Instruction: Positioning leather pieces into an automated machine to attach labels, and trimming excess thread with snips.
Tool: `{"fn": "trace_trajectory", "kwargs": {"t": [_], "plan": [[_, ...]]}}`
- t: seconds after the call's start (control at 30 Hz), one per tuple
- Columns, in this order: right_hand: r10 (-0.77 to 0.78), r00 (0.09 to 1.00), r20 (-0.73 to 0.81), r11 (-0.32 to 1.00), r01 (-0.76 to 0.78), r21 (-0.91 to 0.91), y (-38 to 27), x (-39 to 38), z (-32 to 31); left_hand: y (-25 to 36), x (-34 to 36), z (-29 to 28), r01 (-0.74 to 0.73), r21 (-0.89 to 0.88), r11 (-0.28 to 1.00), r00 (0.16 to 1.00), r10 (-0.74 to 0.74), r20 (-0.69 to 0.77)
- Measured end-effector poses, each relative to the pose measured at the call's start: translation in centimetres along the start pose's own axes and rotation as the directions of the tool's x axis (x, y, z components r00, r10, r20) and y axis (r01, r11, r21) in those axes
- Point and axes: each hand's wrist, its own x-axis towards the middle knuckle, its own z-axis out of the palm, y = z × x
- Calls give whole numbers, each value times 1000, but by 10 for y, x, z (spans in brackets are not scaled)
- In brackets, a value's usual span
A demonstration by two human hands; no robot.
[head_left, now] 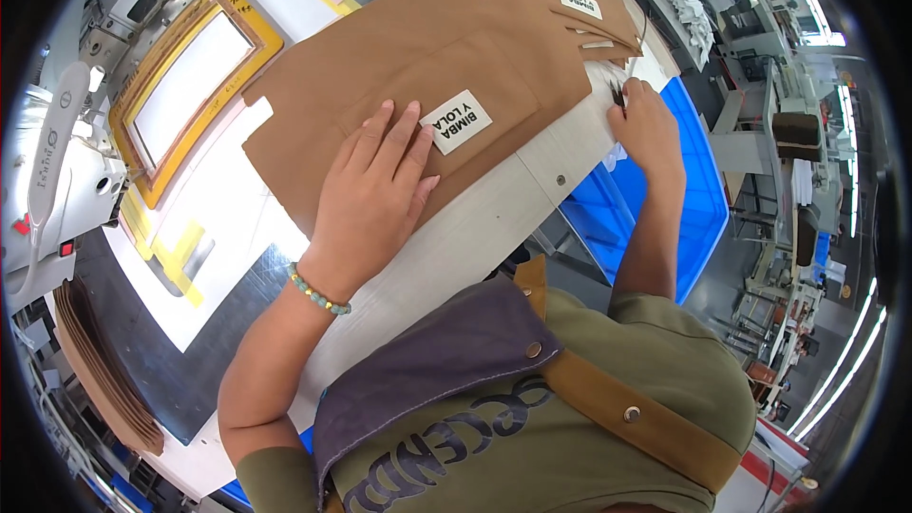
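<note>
A large brown fabric panel (pixel 484 57) lies across the work table, with a printed white label (pixel 458 122) sewn or stuck on it. My left hand (pixel 373 192), wearing a beaded bracelet, rests palm down on the panel just left of the label, fingers extended. At the table's right edge, my right hand (pixel 646 133) is closed around small dark snips (pixel 617 92), their lower part hidden by the fingers. Just beyond it lies a pile of smaller brown pieces (pixel 608 21) with similar white labels.
A yellow-edged template frame (pixel 268 45) lies left, beside a sewing machine (pixel 90 185). Stacked brown pieces (pixel 100 361) stand at lower left. A blue plastic bin (pixel 693 199) is below the table's right edge. Other worktables (pixel 769 256) fill the right background.
</note>
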Motion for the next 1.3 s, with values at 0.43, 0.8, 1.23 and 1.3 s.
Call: {"fn": "trace_trajectory", "kwargs": {"t": [0.43,0.8,1.23,1.3], "plan": [[-267,963,-31,929,265,259,39,-14,-13,-5,1,-3,81,104,991,997,-79,-21],[1,1000,-1,865,-1,501,62,5,12,-3,-1,0,68,169,983,997,-63,-34],[146,894,423,979,-192,67,93,-55,0,-9,1,-4,35,220,975,998,-46,46],[21,858,514,975,-131,178,98,-54,18,-10,0,-3,16,226,974,998,-30,59]]}}
